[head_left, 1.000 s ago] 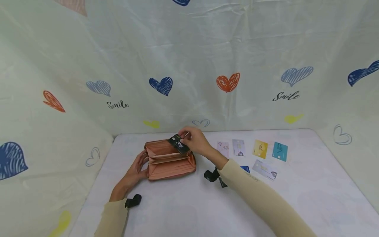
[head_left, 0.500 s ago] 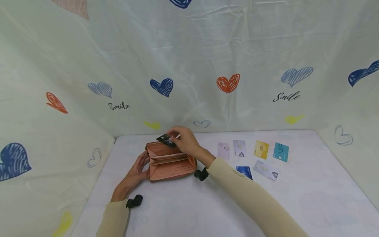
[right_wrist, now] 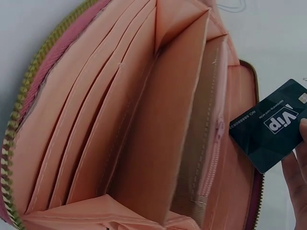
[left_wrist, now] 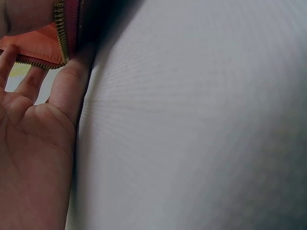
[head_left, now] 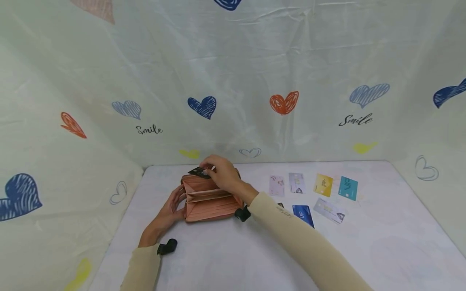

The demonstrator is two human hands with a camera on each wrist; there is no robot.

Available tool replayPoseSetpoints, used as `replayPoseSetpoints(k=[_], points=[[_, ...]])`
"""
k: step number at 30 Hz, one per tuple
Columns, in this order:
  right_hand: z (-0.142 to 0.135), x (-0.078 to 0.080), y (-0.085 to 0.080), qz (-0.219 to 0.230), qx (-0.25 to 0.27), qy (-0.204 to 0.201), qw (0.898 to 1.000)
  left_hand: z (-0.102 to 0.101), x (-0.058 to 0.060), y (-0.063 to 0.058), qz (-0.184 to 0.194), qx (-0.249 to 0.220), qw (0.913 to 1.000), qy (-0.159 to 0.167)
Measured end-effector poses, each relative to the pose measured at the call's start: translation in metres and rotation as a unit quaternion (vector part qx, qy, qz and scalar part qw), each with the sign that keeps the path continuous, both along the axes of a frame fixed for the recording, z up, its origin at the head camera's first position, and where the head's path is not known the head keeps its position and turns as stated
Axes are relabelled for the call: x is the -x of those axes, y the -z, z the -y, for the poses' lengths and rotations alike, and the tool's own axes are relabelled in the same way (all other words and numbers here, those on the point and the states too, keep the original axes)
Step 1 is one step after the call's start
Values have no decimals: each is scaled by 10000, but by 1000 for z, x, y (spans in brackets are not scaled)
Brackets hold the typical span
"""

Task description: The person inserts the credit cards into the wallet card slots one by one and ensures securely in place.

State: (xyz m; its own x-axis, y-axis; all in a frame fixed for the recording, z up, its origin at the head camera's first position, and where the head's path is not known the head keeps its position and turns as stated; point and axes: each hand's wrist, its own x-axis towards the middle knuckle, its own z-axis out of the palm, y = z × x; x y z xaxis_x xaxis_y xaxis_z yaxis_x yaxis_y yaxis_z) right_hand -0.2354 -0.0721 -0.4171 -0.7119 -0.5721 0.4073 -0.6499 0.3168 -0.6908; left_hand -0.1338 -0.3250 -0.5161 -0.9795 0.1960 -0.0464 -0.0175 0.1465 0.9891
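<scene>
A pink zip-around wallet (head_left: 212,209) lies unzipped and spread on the table, its card slots and zipped middle pocket showing. At its left side my left hand (head_left: 168,211) grips the edge; in the left wrist view, thumb and fingers sit either side of the brass-toothed zip (left_wrist: 61,28). My right hand (head_left: 223,174) pinches a black VIP card (head_left: 197,172) over the wallet's far edge. In the right wrist view the card (right_wrist: 271,127) is tilted, one corner overlapping the far panel's rim, with fingertips (right_wrist: 293,175) at its outer end.
Several cards lie on the white table (head_left: 204,258) to the right: pink (head_left: 276,186), lavender (head_left: 297,184), yellow (head_left: 323,185), teal (head_left: 348,188), silver (head_left: 329,211) and blue (head_left: 303,215). A dark card (head_left: 280,205) is mostly hidden by the right sleeve (head_left: 287,226).
My right hand has carried the black card leftward from above the wallet's right part to its far left edge. The left hand keeps its grip, and the wallet stays in place.
</scene>
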Motion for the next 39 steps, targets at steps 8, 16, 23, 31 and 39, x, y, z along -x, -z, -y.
replayPoseSetpoints(k=[8,16,23,31,39], points=[[9,1,2,-755,-581,62,9954,-1,1,2,-61,-3,10000,56],[25,1,3,-1351,-1395,65,9809,2,0,4,-106,-95,9998,133],[35,-1,3,-1373,-2057,21,9689,2,0,4,-265,-158,9993,218],[32,-1,9,-855,-2284,-172,9697,1,0,4,-245,-183,9993,195],[23,-2,17,-1015,-1833,41,9778,1,-1,3,-260,-225,9992,227]])
